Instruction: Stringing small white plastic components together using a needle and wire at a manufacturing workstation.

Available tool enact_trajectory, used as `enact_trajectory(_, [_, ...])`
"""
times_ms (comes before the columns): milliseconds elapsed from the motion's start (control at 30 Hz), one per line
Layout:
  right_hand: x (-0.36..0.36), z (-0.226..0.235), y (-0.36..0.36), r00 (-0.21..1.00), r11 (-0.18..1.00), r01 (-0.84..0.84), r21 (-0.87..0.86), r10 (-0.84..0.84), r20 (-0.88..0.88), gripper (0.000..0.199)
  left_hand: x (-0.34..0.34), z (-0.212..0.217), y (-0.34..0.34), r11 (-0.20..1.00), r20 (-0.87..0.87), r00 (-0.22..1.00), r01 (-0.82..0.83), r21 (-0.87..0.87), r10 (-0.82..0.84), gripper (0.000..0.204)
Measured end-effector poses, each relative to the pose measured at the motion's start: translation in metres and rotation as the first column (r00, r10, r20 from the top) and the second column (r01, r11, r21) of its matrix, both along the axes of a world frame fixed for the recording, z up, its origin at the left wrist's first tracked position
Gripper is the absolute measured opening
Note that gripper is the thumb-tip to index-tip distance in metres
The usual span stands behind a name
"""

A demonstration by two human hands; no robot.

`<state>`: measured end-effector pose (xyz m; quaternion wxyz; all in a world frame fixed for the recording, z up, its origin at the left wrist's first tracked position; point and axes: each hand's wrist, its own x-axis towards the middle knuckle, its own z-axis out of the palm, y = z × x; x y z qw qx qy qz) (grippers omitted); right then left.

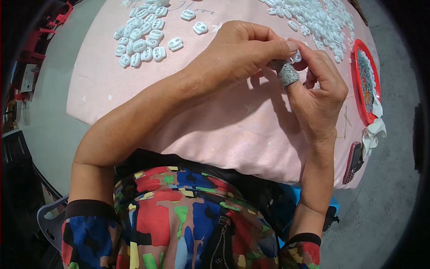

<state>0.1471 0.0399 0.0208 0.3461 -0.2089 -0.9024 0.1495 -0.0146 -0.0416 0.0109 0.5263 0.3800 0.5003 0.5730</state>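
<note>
My left hand (pixel 246 51) and my right hand (pixel 320 85) meet over the right part of the table, fingers closed together around a small white plastic piece (pixel 296 56). It looks like part of a cord lock; fingers cover most of it. A grey speckled wrap (pixel 288 74) sits on my right thumb. To the left of my left hand lies a group of white two-hole cord locks (pixel 145 36). A few stand apart from it, one cord lock (pixel 175 44) nearest my wrist. Beyond my right hand spreads a heap of small white plastic parts (pixel 313 22).
A red tray (pixel 358 80) with small grey and white bits stands at the table's right edge. Beside it hang white cloth scraps (pixel 372 134). A red keypad phone (pixel 353 162) lies at the near right edge of the pink tablecloth (pixel 215 130). Red chairs (pixel 58 15) are far left.
</note>
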Motion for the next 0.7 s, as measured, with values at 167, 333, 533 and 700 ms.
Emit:
enact_trajectory(167, [-0.0017,-0.0001,0.0012,0.997,0.999,-0.033,0.005,0.033,-0.069,0.035,-0.0034,-0.0005,0.0015,1.000,0.009,1.000,0.020,0.005,-0.020,0.027])
enact_trajectory(333, [0.0021,0.0007,0.0031,0.997,0.995,-0.039,0.095,0.033,0.070,0.042,-0.0029,-0.0042,0.0009,0.999,-0.054,0.998,0.026,0.024,-0.025,0.025])
enact_trajectory(533, [0.0021,-0.0011,0.0026,0.997,0.994,-0.037,0.107,0.029,0.078,0.041,-0.0022,-0.0020,0.0009,0.999,-0.078,0.996,0.033,0.001,-0.033,0.024])
enact_trajectory(700, [0.0004,0.0006,0.0012,0.997,0.995,-0.048,0.093,0.042,0.069,0.039,-0.0026,-0.0051,0.0005,0.999,-0.089,0.996,0.032,0.015,-0.030,0.025])
